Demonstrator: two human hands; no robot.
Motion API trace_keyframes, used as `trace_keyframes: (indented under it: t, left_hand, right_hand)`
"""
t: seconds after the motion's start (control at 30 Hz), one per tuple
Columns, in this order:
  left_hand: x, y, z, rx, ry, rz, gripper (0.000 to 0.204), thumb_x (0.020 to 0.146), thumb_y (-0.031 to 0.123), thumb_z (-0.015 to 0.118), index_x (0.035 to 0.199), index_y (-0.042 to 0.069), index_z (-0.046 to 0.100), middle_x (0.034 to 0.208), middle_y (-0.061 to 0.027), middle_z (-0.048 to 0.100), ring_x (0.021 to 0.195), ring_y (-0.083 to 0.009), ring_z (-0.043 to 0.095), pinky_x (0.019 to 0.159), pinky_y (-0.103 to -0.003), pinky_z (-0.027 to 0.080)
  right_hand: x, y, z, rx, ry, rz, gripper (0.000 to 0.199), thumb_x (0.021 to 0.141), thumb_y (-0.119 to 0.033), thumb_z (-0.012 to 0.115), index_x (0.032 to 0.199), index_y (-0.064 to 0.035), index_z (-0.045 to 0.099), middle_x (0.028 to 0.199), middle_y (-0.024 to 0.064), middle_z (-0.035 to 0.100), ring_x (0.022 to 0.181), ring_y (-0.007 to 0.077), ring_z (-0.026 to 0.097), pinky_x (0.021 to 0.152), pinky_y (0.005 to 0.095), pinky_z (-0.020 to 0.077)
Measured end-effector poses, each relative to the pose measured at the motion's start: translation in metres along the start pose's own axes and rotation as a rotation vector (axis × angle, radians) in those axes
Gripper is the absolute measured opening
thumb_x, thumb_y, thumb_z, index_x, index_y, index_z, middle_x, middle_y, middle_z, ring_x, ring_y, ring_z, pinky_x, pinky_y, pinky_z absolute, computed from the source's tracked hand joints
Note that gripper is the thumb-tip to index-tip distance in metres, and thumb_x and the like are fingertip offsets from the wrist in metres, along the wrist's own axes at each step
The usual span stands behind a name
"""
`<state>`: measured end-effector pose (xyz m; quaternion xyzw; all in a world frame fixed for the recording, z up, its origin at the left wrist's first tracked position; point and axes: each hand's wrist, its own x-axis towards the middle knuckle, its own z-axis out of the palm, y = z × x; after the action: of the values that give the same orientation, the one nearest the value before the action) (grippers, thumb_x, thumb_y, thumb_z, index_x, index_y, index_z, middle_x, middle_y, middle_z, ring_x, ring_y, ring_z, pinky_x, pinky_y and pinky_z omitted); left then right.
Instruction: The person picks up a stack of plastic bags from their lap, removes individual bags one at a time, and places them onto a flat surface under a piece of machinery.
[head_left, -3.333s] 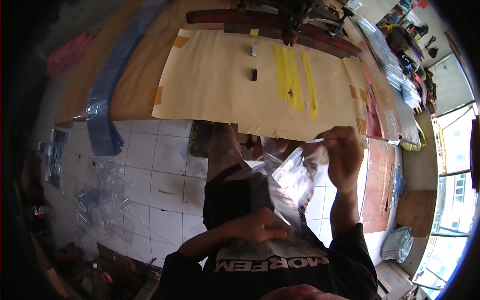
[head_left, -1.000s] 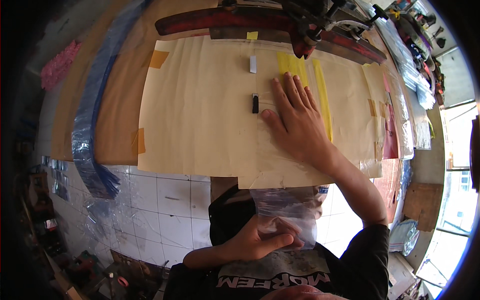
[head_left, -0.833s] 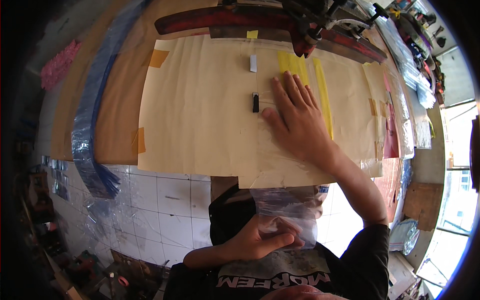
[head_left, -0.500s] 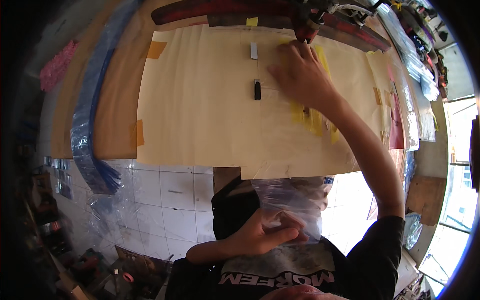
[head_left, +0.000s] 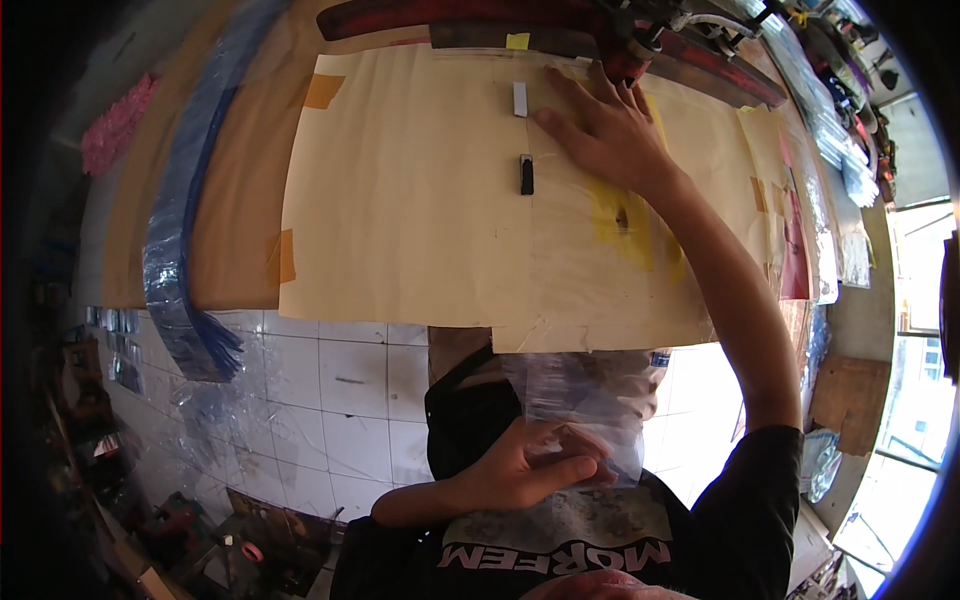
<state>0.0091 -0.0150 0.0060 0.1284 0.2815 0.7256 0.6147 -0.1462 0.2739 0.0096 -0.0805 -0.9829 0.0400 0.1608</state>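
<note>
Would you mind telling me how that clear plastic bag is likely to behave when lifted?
The clear plastic bag looks thin and crumpled in the left hand, so probably floppy and light. Its glossy film may be slippery, likely sagging without support.

Daylight floods in from the windows [head_left: 915, 400] at the right, blowing out the floor [head_left: 700, 400] beside them to white glare, while the left edge falls into dim shadow. The paper-covered table [head_left: 420, 230] is evenly lit and sharp in the middle. Fisheye distortion bends its edges, and the rim is dark and blurred.
</note>
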Motion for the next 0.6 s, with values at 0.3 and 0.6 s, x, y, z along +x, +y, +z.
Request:
trace_keyframes:
  t: [0.3, 0.6]
  left_hand:
    - [0.0009, -0.0017, 0.0007, -0.008, 0.002, 0.013, 0.02, 0.094, -0.004, 0.054, 0.113, -0.007, 0.057, 0.113, -0.0154, 0.061, 0.107, -0.027, 0.064, 0.097, -0.041, 0.054]
    - [0.0008, 0.0, 0.003, 0.014, 0.003, 0.004, 0.021, 0.095, -0.003, 0.053, 0.116, -0.006, 0.054, 0.114, -0.0157, 0.061, 0.107, -0.0259, 0.063, 0.097, -0.041, 0.054]
  right_hand:
    - [0.0051, 0.0003, 0.0018, 0.009, 0.011, 0.007, 0.067, 0.091, -0.065, 0.038, 0.146, -0.0273, 0.041, 0.149, 0.0245, 0.035, 0.144, 0.04, 0.019, 0.117, 0.0481, 0.0103]
    - [0.0073, -0.0001, 0.0018, -0.038, -0.005, 0.012, 0.063, 0.094, -0.062, 0.037, 0.147, -0.0278, 0.039, 0.15, 0.0247, 0.032, 0.143, 0.0381, 0.024, 0.118, 0.0469, 0.0109]
